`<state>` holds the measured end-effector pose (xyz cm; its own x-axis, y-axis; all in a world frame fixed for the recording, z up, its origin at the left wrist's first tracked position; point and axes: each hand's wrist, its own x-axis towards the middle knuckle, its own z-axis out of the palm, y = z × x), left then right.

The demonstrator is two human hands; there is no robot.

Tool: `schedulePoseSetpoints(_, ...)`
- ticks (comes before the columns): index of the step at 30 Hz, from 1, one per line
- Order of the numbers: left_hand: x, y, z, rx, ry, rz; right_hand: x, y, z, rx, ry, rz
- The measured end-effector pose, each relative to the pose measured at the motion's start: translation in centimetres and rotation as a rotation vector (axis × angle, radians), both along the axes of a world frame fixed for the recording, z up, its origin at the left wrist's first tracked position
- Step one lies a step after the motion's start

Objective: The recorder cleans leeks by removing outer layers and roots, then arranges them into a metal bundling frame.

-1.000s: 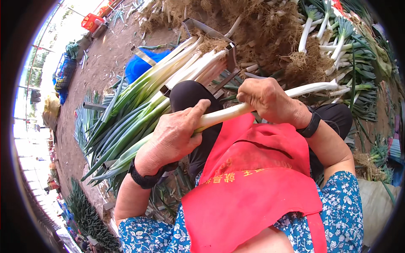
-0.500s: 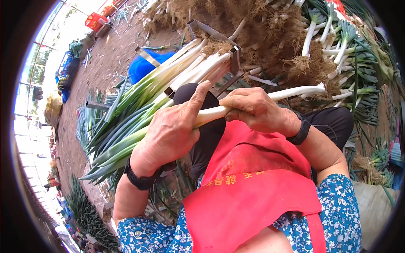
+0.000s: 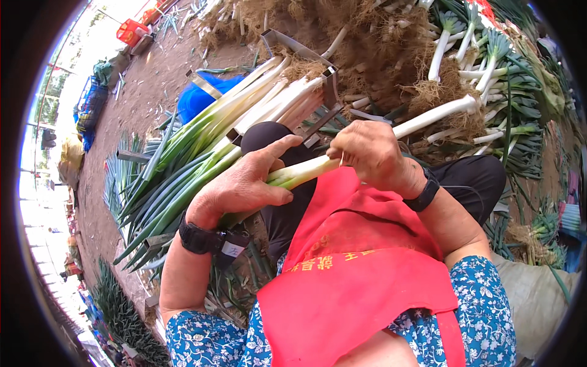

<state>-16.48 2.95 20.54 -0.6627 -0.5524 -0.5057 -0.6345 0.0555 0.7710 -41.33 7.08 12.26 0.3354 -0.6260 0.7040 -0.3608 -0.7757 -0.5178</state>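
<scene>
A long green onion lies slanting across my lap, its trimmed white end to the right. My right hand is closed on its white stem, fingertips pinched together at the pale middle; a thin strip shows below them. Around the paler green part, my left hand sits loosely, index finger and thumb stretched out on either side of the stalk. Its other fingers are mostly hidden. Just beyond my left hand, a bundle of peeled green onions rests in a metal frame, white ends toward the upper right.
Unpeeled green onions with brown roots are heaped at the far side and right. A blue bundle sits behind the frame. Dark green leaves lie at lower left. A red basket stands far left. My red apron covers my lap.
My right hand has lifted slightly and now pinches with curled fingers. My left hand has loosened and slid a little left along the stalk. The onion's white end has tilted upward.
</scene>
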Motion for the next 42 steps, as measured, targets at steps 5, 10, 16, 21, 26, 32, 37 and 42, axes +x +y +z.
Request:
schedulePoseSetpoints(5,1.3,-0.3,-0.8,-0.172,0.088,-0.095,-4.1,-0.6,1.9,0.602,-0.662,-0.051)
schedulePoseSetpoints(10,2.7,-0.2,0.7,-0.394,0.004,-0.075,-9.3,1.7,6.4,0.756,-0.436,-0.429)
schedulePoseSetpoints(16,4.1,-0.5,3.4,-0.560,-0.026,-0.002,-18.5,2.6,4.6,0.022,0.673,-0.705)
schedulePoseSetpoints(21,4.9,-1.3,4.7,-0.688,-0.061,-0.001,-35.5,6.8,-0.7,0.544,0.867,-1.231)
schedulePoseSetpoints(26,4.0,-1.5,4.2,-0.823,-0.087,-0.029,-20.9,2.3,0.9,0.447,0.817,-0.836)
schedulePoseSetpoints(32,-0.2,-0.2,3.3,-1.066,-0.155,-0.136,-6.1,-0.7,1.5,1.221,-1.192,-0.042)
schedulePoseSetpoints(37,-1.0,1.0,2.3,-0.960,-0.099,-0.101,-3.0,-2.0,0.3,1.031,-1.331,0.010)
schedulePoseSetpoints(42,0.1,0.0,2.6,-0.316,-0.030,0.129,-3.0,-0.7,0.7,0.903,-1.143,0.062)
